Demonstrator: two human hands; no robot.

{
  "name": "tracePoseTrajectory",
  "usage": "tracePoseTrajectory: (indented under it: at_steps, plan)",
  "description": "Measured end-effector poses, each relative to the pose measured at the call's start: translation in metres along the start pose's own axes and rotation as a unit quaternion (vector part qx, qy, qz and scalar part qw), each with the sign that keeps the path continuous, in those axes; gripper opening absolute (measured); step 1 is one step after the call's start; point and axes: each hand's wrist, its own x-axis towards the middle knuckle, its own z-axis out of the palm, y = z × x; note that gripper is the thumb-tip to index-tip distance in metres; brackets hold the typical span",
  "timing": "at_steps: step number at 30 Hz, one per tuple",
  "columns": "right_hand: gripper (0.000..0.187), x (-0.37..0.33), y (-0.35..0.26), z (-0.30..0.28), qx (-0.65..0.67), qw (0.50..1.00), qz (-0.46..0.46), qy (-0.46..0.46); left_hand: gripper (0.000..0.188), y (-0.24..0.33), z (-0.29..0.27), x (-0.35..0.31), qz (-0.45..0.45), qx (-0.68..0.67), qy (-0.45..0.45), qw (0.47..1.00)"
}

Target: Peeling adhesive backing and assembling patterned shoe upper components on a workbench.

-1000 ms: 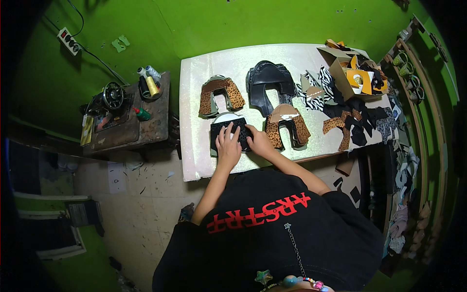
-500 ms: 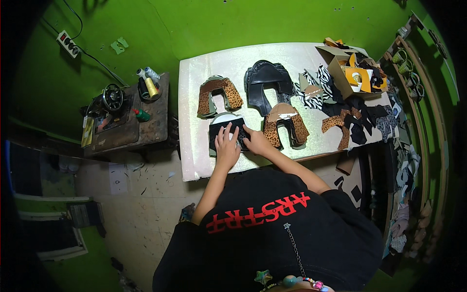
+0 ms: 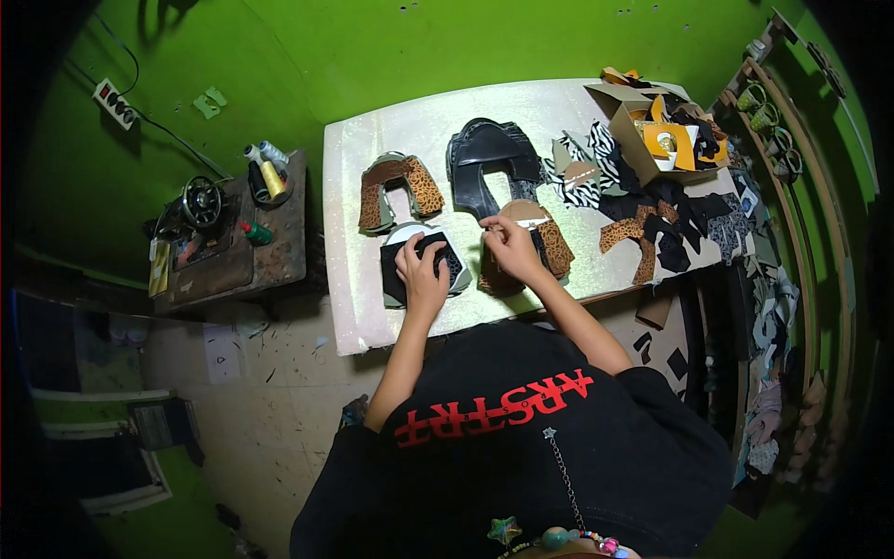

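My left hand [image 3: 425, 276] rests on a stack of black shoe-upper pieces [image 3: 396, 289] with a white rounded top edge, its fingers bent and apart. My right hand [image 3: 510, 250] is closed in a pinch, over the left side of a stack of leopard-print pieces [image 3: 556, 247]. Whatever is between its fingertips is too small to make out. Behind the left hand lies an arched stack of leopard and brown pieces [image 3: 424, 186]. Farther back, a larger stack of glossy black pieces [image 3: 494, 154] reaches close to the right hand's fingertips.
Zebra-print pieces [image 3: 605, 154] and dark and leopard scraps [image 3: 643, 238] spread over the right of the white table [image 3: 358, 321]. An open cardboard box [image 3: 633, 140] of offcuts stands behind them. To the left, a sewing machine table [image 3: 223, 275] holds thread cones [image 3: 272, 179] and a green bottle [image 3: 258, 234].
My right hand has lifted off the black pieces and moved up toward the leopard-print stack, its fingers now pinched. The left hand stays on the black pieces, fingers more bent. The view has shifted slightly.
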Motion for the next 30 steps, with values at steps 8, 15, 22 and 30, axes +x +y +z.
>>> tracePoseTrajectory:
  at_steps: [8,15,22,30]
  plan:
    - [0.016,0.033,0.025,-0.079,0.018,0.995,-0.029,0.098,0.019,0.042,0.033,0.043,0.077,-0.052,0.036,0.995]
    - [0.03,0.052,0.09,-0.152,-0.214,0.95,0.019,0.228,0.016,0.092,0.077,0.056,0.117,-0.082,-0.029,0.989]
    - [0.043,0.07,0.094,-0.178,-0.355,0.916,0.129,0.137,0.018,0.108,0.099,0.049,0.093,-0.121,-0.112,0.982]
    - [0.046,0.084,0.112,-0.167,-0.381,0.903,0.133,0.148,0.019,0.104,0.111,0.043,0.083,-0.079,-0.136,0.984]
